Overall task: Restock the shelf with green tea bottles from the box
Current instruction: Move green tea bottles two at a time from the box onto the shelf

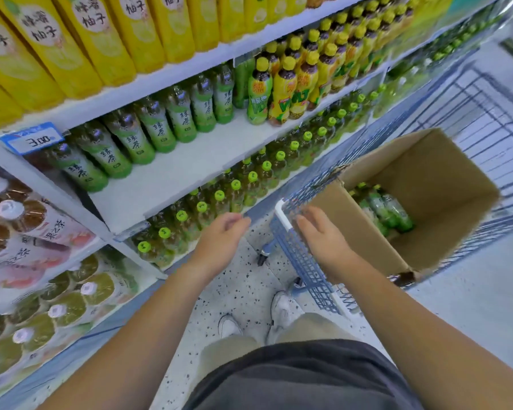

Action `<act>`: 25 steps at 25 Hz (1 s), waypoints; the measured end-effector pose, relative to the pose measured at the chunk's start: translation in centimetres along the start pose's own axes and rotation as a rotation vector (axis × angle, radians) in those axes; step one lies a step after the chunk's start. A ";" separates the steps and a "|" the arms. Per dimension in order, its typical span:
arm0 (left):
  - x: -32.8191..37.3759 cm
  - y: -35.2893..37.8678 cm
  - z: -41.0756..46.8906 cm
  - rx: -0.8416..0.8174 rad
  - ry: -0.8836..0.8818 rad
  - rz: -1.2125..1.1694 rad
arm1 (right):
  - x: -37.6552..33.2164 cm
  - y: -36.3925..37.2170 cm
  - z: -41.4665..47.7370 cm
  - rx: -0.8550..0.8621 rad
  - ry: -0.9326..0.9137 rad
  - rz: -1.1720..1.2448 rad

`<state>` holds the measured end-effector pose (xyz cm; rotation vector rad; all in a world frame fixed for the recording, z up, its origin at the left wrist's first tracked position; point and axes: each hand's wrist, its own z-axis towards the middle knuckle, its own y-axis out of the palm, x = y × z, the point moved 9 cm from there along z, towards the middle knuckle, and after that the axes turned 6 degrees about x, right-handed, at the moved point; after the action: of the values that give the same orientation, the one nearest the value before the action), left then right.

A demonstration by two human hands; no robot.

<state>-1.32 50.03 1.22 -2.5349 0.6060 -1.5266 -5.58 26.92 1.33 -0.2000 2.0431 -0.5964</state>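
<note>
left hand point(219, 235): empty, fingers loosely curled, hanging over the floor gap between shelf edge and cart.
right hand point(320, 232): empty, fingers spread and slightly bent, at the near corner of the box point(444, 173), over the cart rim; contact with the cardboard flap not clear.
hands vs each other: apart, roughly level, nothing between them but speckled floor.
green tea bottles in box point(388, 210): small cluster lying down at the box bottom, toward the shelf-side wall; rest of the box floor bare.
bottle axis: roughly caps up-left toward the shelf, bases down-right; lying flat, not upright.
direction from hands: right of and beyond the right hand, down inside the box; well apart from the left hand.
nearer hand: right, clearly; the left would need to cross the cart point(296, 261) corner.
box pose: open top, tilted in the blue wire cart, tall walls around the bottles, so access looks top-down only.
target shelf point(172, 173): middle tier, row of green tea bottles at the back, wide bare strip in front; up-left of both hands, nearer the left.
likely step: reach into box with the right hand, grab across a bottle's body, stand it up on the way out.
risk: deep box wall may catch the wrist; lying bottles may roll on contact.
progress: box nearly empty, front of the shelf not yet filled.
</note>
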 end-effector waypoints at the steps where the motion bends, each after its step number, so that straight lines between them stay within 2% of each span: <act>1: 0.2 0.7 -0.6 -0.015 -0.001 -0.014 | 0.4 -1.4 -0.7 0.024 -0.002 -0.018; 5: 0.8 4.1 -2.7 -0.089 -0.022 -0.087 | 2.2 -7.0 -2.5 0.104 0.044 -0.121; 9: 2.6 7.9 -4.0 -0.149 0.006 -0.072 | 4.4 -12.5 -3.2 0.156 0.110 -0.056; 14: 6.1 13.9 -4.3 -0.138 0.031 -0.038 | 8.3 -19.0 -2.5 0.158 0.116 -0.007; 25: 9.9 29.0 -9.3 0.058 -0.108 -0.148 | 15.9 -28.8 1.4 -0.148 0.074 -0.029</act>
<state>-13.27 20.53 5.06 -2.6495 0.3625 -1.4161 -15.51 -4.39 2.66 -0.2996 2.1609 -0.4766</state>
